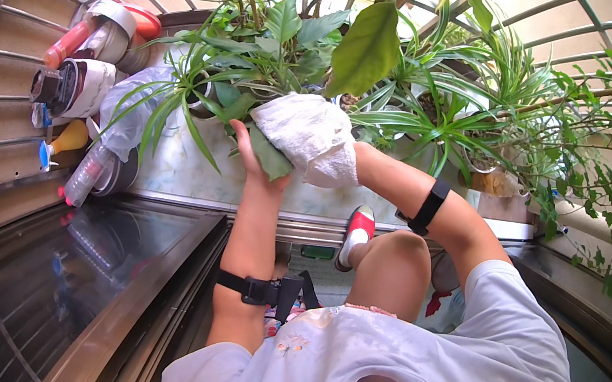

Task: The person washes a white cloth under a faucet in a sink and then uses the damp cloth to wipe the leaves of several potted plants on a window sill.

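My left hand is turned palm up beneath a broad green leaf, its thumb stretched out beside it. The leaf lies over the palm and hides the other fingers. A crumpled white cloth covers my right hand almost to the wrist, so its fingers do not show. The cloth touches the leaf's right side. Just beyond both hands stands a leafy potted plant with several similar leaves, and a large leaf hangs above the cloth.
Spider plants and a trailing vine fill the right side. Along the left stand a plastic bottle, a clear plastic bag and stacked pots. Metal bars surround the ledge. A sliding glass window borders it at left.
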